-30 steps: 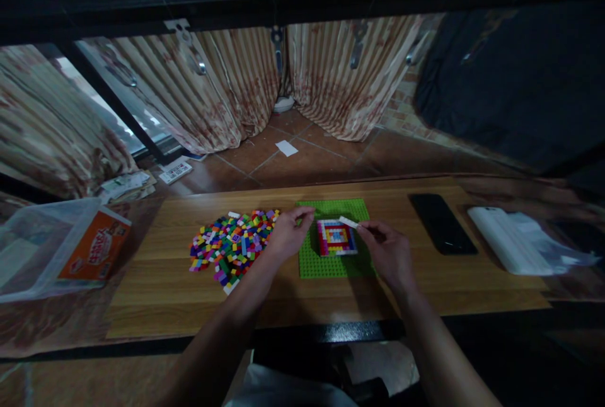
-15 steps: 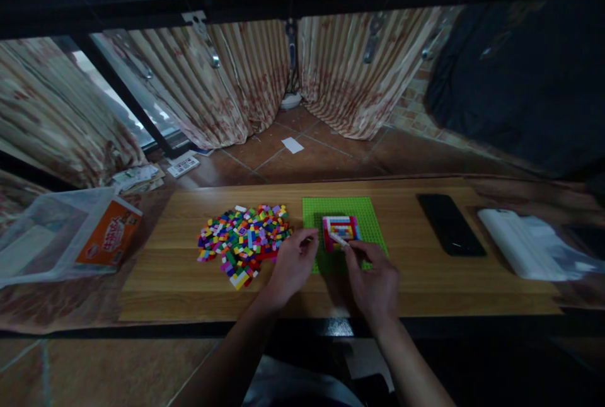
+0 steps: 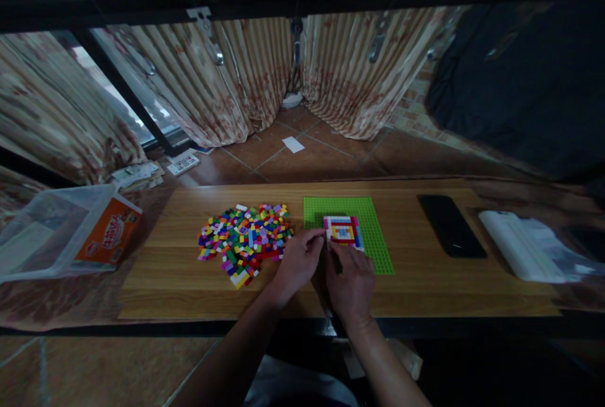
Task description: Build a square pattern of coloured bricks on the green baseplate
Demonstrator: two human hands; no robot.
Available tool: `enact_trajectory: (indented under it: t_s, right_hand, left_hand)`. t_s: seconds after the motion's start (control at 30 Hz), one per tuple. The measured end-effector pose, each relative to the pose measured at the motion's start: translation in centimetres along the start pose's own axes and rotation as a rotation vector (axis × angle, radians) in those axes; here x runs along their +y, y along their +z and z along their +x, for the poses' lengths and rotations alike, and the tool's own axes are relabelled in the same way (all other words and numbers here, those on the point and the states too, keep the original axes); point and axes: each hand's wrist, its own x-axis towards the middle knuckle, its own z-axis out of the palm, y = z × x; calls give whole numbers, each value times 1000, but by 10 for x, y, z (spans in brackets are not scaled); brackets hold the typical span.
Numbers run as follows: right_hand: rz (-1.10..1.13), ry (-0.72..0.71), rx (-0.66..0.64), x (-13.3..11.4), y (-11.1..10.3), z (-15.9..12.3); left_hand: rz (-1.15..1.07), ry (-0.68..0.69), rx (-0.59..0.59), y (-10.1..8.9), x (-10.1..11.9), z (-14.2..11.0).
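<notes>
A green baseplate (image 3: 373, 218) lies on the wooden table (image 3: 425, 281) with a small square of coloured bricks (image 3: 343, 231) built on it, ringed in white, red and yellow. My left hand (image 3: 297, 260) rests at the plate's left edge, fingers curled against the square's left side. My right hand (image 3: 350, 276) is just below the square, fingers bent down at its near edge. The white brick that hand carried is hidden or set down; I cannot tell which. A heap of loose coloured bricks (image 3: 246, 240) lies to the left of the plate.
A black phone (image 3: 450, 225) lies right of the plate, and a white packet in clear plastic (image 3: 524, 244) beyond it. A clear box with an orange label (image 3: 70, 230) sits at the far left. Curtains and tiled floor lie behind the table.
My right hand carried a white brick from above the square down to its near edge and moved left. My left hand slid from the plate's top left corner down beside the square.
</notes>
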Motion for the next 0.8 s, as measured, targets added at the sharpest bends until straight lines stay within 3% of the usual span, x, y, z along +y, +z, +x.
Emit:
enact_trajectory:
  t_s: [0.33,0.57,0.8]
  right_hand:
    - [57,-5,-44,1,1,4]
    - [103,41,-59,3,2,0]
    - [255,88,-97,12,0,-2]
  left_hand:
    - [-32,-10,4,0,3,18]
    - [-172,-26,6,2,1,23]
    - [-179,-65,1,2,6,23]
